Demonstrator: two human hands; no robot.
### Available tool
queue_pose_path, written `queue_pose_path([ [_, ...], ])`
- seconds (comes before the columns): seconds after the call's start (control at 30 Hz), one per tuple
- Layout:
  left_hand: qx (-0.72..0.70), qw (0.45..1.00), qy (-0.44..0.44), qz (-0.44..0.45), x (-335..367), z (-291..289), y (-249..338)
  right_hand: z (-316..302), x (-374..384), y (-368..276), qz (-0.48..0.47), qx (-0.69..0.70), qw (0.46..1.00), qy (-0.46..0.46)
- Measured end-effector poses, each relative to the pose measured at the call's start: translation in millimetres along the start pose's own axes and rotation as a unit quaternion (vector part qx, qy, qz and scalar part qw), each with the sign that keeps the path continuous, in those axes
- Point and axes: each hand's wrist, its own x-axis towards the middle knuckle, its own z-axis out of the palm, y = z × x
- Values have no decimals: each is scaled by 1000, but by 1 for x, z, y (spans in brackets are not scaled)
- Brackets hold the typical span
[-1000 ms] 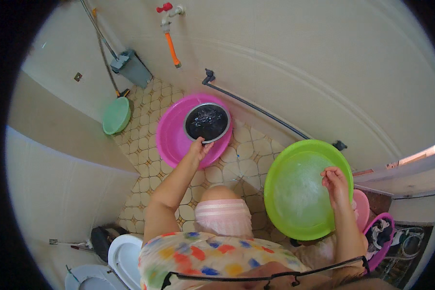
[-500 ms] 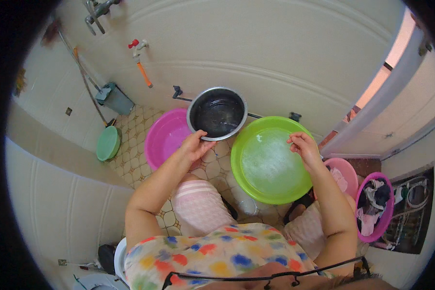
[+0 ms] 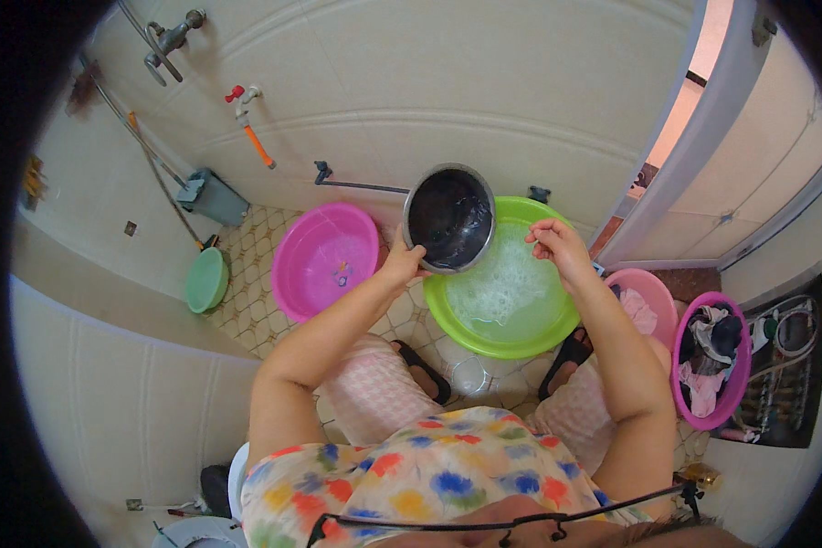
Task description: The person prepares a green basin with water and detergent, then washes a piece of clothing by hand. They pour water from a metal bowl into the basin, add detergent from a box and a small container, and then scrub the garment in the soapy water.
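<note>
My left hand [image 3: 404, 260] is closed on the lower-left rim of a round metal basin [image 3: 449, 219], thumb over the edge. The basin has a dark, glinting inside, hangs over the left part of a large green basin [image 3: 511, 333] and looks tilted to the right. Foamy, bubbly water [image 3: 511, 283] lies in the green basin. Above that basin's right side my right hand [image 3: 562, 248] hovers with loosely curled fingers, apart from the metal basin and with nothing visible in it.
A pink-purple basin [image 3: 288, 265] with water stands on the left. To the right are a pink basin [image 3: 658, 297] and a magenta basket [image 3: 742, 384], both with clothes. A tap [image 3: 244, 100] with an orange hose, a small green basin [image 3: 207, 280] and a grey bin [image 3: 219, 196] are farther left.
My left hand has carried the metal basin rightward, from between the two large basins to over the green one, and its tilt has changed. More bubbles show in the green basin's water.
</note>
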Motion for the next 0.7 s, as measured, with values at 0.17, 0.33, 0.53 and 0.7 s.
queue_pose_path([
  [0.17,148,964,23,218,30,-13,-35,5,-3,1,10,-19,1000,-15],
  [0.33,355,874,36,330,-5,12,23,-5,-2,7,25,-44,999,-16],
  [0.53,310,875,69,365,6,3,23,2,0,9,39,-58,997,-26],
  [0.7,-73,986,105,110,28,-54,25,13,3,14,48,-54,997,-39],
])
